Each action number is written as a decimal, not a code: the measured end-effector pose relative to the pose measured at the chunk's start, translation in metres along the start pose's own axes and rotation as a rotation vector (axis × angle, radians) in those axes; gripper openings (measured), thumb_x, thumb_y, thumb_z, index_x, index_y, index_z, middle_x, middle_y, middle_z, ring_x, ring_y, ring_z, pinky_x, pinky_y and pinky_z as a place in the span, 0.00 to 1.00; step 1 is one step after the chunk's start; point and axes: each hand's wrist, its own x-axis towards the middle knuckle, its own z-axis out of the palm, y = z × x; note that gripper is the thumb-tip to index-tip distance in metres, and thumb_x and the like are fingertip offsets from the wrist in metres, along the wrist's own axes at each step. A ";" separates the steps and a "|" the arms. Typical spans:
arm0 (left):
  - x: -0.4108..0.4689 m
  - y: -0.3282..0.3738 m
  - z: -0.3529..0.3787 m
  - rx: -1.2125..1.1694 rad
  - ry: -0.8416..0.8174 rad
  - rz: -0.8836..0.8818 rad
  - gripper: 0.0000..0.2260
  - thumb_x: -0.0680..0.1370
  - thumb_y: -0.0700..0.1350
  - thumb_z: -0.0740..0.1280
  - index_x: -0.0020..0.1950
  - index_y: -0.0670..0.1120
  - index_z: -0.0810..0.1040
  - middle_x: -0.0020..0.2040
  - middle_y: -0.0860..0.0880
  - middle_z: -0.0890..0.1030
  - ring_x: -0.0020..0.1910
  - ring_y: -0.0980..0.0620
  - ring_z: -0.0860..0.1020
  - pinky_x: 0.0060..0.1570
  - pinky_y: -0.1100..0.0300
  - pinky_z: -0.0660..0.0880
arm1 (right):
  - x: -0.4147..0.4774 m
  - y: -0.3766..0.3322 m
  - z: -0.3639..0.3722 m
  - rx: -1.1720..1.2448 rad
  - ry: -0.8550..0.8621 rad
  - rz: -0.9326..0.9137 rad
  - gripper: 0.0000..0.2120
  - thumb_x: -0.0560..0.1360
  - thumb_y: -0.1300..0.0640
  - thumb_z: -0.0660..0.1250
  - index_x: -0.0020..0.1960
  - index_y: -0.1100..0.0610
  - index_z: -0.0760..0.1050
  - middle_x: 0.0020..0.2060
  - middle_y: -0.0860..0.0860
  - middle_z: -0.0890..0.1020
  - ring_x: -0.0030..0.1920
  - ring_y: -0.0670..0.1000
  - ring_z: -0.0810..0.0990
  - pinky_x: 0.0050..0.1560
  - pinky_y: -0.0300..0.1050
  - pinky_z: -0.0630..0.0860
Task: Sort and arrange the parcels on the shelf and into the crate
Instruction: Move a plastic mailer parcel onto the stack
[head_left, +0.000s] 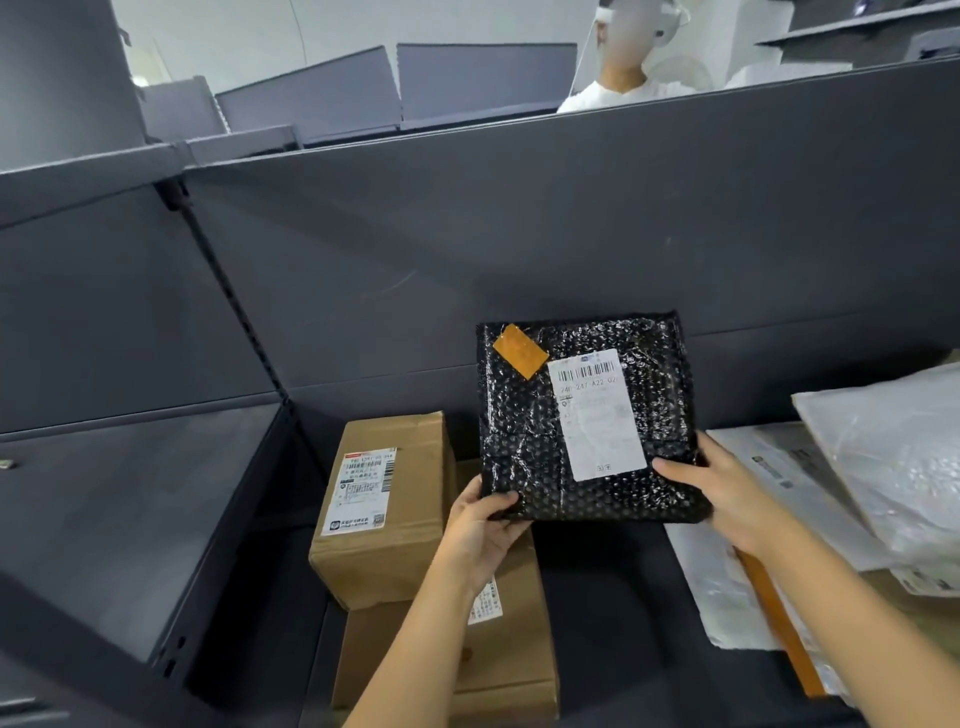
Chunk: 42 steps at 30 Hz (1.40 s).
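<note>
A black bubble-wrap parcel (524, 415) with a white shipping label and an orange tape patch is held up in front of the dark shelf back panel. My left hand (480, 530) grips its lower left corner, thumb on the front. My right hand (722, 491) grips its lower right edge, thumb on the front near the label. Below it, a brown cardboard box (382, 512) with a white label stands on the shelf. A second, flatter cardboard box (498, 660) lies beside and under it, partly hidden by my left forearm.
White and grey poly mailers (883, 467) and a flat envelope with an orange strip (779, 634) are piled at the right. A dark grey shelf (130, 509) with a slotted upright lies at left. Another person in white stands beyond the partition (623, 156).
</note>
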 end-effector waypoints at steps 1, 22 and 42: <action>0.000 0.001 0.001 0.047 0.000 -0.008 0.14 0.73 0.26 0.61 0.46 0.42 0.80 0.44 0.42 0.85 0.43 0.45 0.84 0.41 0.52 0.82 | 0.000 -0.003 -0.002 -0.014 -0.003 -0.005 0.20 0.69 0.66 0.70 0.57 0.51 0.76 0.50 0.48 0.85 0.51 0.51 0.83 0.49 0.48 0.77; -0.054 0.109 -0.080 0.407 0.540 0.423 0.09 0.77 0.39 0.65 0.56 0.43 0.80 0.51 0.45 0.83 0.52 0.45 0.81 0.56 0.48 0.76 | 0.032 0.022 0.160 -0.012 -0.293 0.196 0.20 0.72 0.60 0.72 0.61 0.50 0.74 0.51 0.48 0.84 0.50 0.50 0.84 0.47 0.47 0.81; -0.061 0.097 -0.127 0.391 0.603 0.118 0.13 0.77 0.41 0.66 0.61 0.49 0.73 0.52 0.48 0.80 0.52 0.49 0.79 0.43 0.54 0.78 | 0.034 0.067 0.187 -0.200 -0.101 0.325 0.19 0.72 0.61 0.71 0.62 0.54 0.72 0.53 0.54 0.80 0.53 0.56 0.80 0.54 0.53 0.78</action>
